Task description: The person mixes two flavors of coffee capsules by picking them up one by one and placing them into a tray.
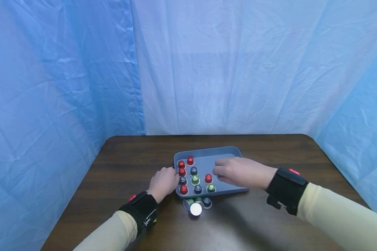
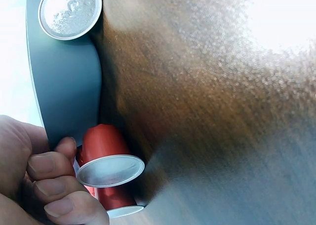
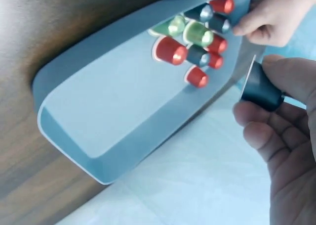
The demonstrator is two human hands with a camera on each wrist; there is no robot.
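Observation:
Over the right half of the grey-blue tray (image 1: 226, 151), my right hand (image 1: 235, 171) pinches a dark teal coffee capsule (image 3: 261, 88) between thumb and fingertips, its foil lid facing the tray. My left hand (image 1: 164, 182) grips the tray's left rim with curled fingers. Right beside those fingers, outside the tray wall (image 2: 69, 86), are two red capsules (image 2: 104, 143), mostly hidden in the head view. Inside the tray, red capsules (image 1: 190, 160), dark blue capsules (image 1: 193, 171) and green capsules (image 1: 195, 180) stand lid-down in rough columns at the left and middle.
In front of the tray's near wall, several capsules lie together on the brown wooden table (image 1: 132, 153): green ones, a dark blue capsule (image 1: 207, 202), and one with its pale lid (image 1: 196, 209) facing up. Blue curtains (image 1: 188, 69) surround the table.

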